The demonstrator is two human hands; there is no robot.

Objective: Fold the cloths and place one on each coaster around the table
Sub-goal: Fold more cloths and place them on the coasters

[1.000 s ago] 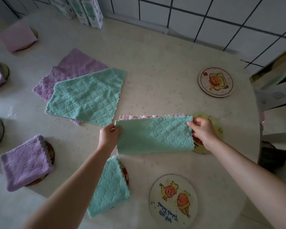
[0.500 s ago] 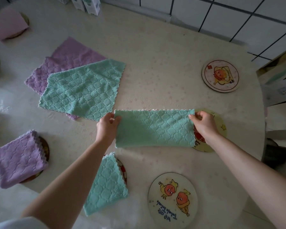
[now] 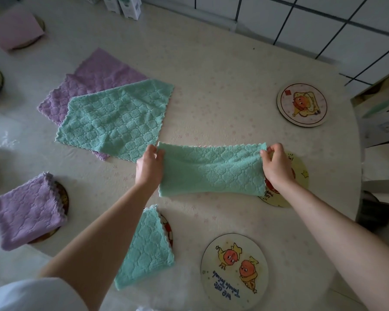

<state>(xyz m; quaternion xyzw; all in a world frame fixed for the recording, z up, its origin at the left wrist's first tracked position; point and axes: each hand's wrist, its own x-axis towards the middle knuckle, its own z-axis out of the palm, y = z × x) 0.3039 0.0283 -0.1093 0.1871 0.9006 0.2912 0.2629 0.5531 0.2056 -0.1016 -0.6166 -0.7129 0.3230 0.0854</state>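
Pinching the two far corners of a half-folded green cloth (image 3: 211, 171), the left hand (image 3: 149, 170) and the right hand (image 3: 276, 167) hold it stretched between them. Each has its thumb and curled fingers closed on a corner and grips nothing else. The cloth is a long doubled strip, taut along its far edge and sagging toward the near fold, which seems to brush the table (image 3: 211, 75). Held like this the layers stay lined up, and I judge that prepares the second fold, end to end, into a square.

The strip's right end and the right hand lie over a yellow coaster (image 3: 301, 176), probably the one it is meant for. Two more are bare: the far-right coaster (image 3: 302, 104) and the near coaster (image 3: 234, 270).

Just near of the left hand, a folded green cloth (image 3: 146, 248) covers a coaster with only the rim showing. Further left a folded purple cloth (image 3: 25, 214) sits on another, and at the far left a folded pink cloth (image 3: 14, 28) does likewise.

Left and far of the strip, a flat green cloth (image 3: 115, 117) overlaps a flat purple cloth (image 3: 94, 81), both unfolded, likely stock for the bare coasters.
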